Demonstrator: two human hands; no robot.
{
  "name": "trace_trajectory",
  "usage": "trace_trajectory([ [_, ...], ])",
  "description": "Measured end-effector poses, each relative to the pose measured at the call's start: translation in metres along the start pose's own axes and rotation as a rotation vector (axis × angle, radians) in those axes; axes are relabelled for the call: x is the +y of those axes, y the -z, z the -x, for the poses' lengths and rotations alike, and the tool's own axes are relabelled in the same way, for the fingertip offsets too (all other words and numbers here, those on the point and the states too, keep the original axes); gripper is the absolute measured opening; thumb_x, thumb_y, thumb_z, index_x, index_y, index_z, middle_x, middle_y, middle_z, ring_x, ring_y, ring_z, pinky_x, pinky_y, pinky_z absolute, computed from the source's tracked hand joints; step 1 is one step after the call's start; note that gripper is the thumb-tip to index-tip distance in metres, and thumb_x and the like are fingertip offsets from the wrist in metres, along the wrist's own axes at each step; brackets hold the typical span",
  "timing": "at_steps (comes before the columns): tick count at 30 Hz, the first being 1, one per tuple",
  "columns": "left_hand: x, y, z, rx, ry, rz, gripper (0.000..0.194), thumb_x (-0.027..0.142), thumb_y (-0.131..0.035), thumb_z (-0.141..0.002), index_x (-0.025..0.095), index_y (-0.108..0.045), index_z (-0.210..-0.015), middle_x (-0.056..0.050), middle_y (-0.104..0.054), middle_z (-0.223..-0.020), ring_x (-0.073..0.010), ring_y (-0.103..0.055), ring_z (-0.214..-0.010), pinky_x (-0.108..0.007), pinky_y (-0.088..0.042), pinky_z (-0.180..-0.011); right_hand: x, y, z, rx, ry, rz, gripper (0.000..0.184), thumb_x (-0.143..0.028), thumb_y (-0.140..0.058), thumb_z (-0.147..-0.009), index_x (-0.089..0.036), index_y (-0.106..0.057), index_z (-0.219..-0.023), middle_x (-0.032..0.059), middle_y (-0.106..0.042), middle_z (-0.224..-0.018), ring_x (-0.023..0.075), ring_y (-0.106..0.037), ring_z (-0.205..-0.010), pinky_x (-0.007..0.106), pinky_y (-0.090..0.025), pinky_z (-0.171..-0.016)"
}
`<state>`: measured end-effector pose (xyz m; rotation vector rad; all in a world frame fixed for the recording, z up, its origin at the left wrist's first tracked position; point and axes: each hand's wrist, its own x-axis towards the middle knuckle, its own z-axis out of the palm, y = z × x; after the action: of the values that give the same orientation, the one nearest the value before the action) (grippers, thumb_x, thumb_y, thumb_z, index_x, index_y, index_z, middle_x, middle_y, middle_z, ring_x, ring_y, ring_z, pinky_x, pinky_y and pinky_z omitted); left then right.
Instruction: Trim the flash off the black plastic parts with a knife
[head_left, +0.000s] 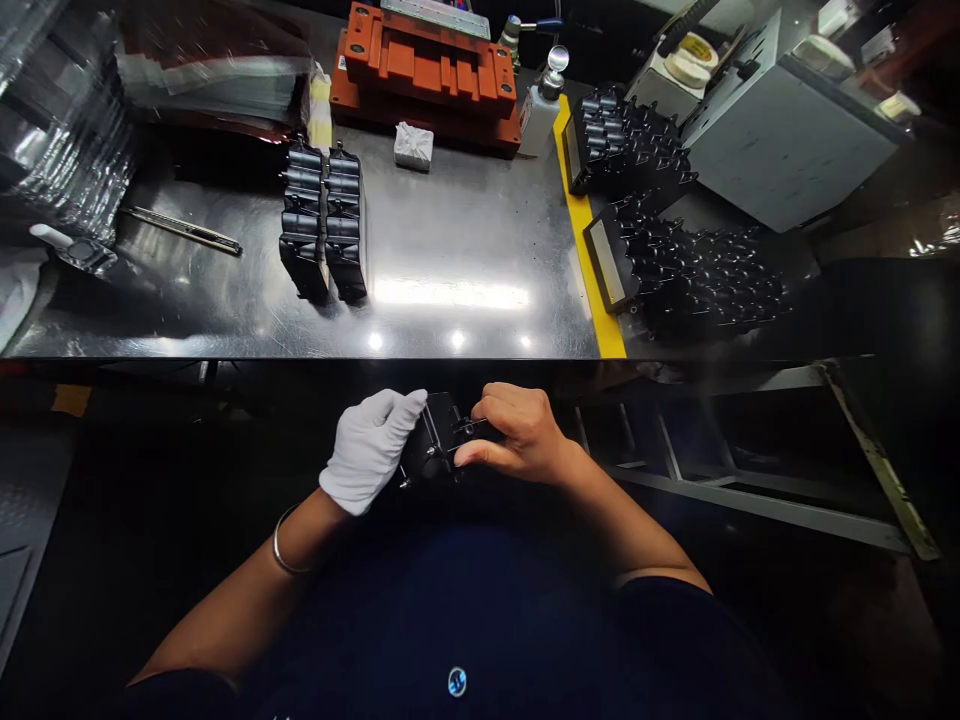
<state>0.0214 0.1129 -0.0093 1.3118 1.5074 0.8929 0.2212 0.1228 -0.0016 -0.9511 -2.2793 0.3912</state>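
My left hand (pixel 375 445), in a white glove, is closed on the left side of a black molded plastic part (pixel 441 425). The part is held in front of my body, below the table's front edge. At its right side, my bare right hand (pixel 517 430) has its fingers curled and its thumb stretched toward the part. Whether the right hand grips the part itself or something small and dark at its edge, I cannot make out. Two similar black ribbed parts (pixel 324 222) stand side by side on the metal table (pixel 472 240).
An orange-red fixture block (pixel 431 75) sits at the back, with a small white block (pixel 413 147) before it. Beside it stands a pump bottle (pixel 541 110). Right of the yellow tape (pixel 592 270) are rows of black parts (pixel 690 260). A thin knife-like tool (pixel 184 230) lies left.
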Motion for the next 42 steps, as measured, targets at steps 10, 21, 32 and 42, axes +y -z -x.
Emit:
trace_trajectory([
  [10,-0.001,0.005,-0.002,-0.149,0.027,0.054,0.036,0.051,-0.06,-0.081,0.021,-0.056,-0.063,0.002,-0.052,-0.058,-0.0121,-0.046,-0.056,-0.023,-0.042,-0.053,0.001,0.0,0.002,-0.064,-0.089,-0.135,0.055,-0.057,-0.042,-0.097,-0.019,-0.037,-0.057,-0.0049,-0.034,-0.054,0.0071,-0.031,-0.05,0.024,-0.023,-0.05],
  [21,-0.002,0.0,-0.016,-0.163,0.336,0.429,0.042,0.059,-0.06,-0.086,0.019,-0.066,-0.078,-0.002,-0.067,-0.072,-0.0142,-0.059,-0.063,-0.024,-0.049,-0.059,0.004,-0.001,-0.001,0.157,-0.222,-0.023,0.033,-0.028,-0.044,-0.1,-0.016,-0.063,-0.076,0.0025,-0.061,-0.064,0.011,-0.055,-0.059,0.024,-0.041,-0.059],
  [32,-0.004,-0.003,-0.012,-0.2,0.307,0.452,0.037,0.055,-0.06,-0.087,0.02,-0.068,-0.078,-0.002,-0.07,-0.072,-0.0163,-0.064,-0.069,-0.024,-0.051,-0.061,0.006,-0.009,-0.001,0.115,-0.217,0.094,0.036,-0.031,-0.045,-0.099,-0.017,-0.066,-0.074,0.0033,-0.064,-0.063,0.012,-0.057,-0.057,0.025,-0.04,-0.058],
  [42,-0.004,0.001,-0.01,-0.072,0.24,0.191,0.043,0.054,-0.056,-0.089,0.02,-0.056,-0.062,-0.002,-0.062,-0.065,-0.0149,-0.058,-0.066,-0.024,-0.049,-0.061,0.001,-0.004,0.001,-0.098,-0.252,-0.341,0.042,-0.035,-0.043,-0.1,-0.016,-0.061,-0.067,0.0015,-0.063,-0.062,0.0082,-0.056,-0.054,0.02,-0.042,-0.054],
])
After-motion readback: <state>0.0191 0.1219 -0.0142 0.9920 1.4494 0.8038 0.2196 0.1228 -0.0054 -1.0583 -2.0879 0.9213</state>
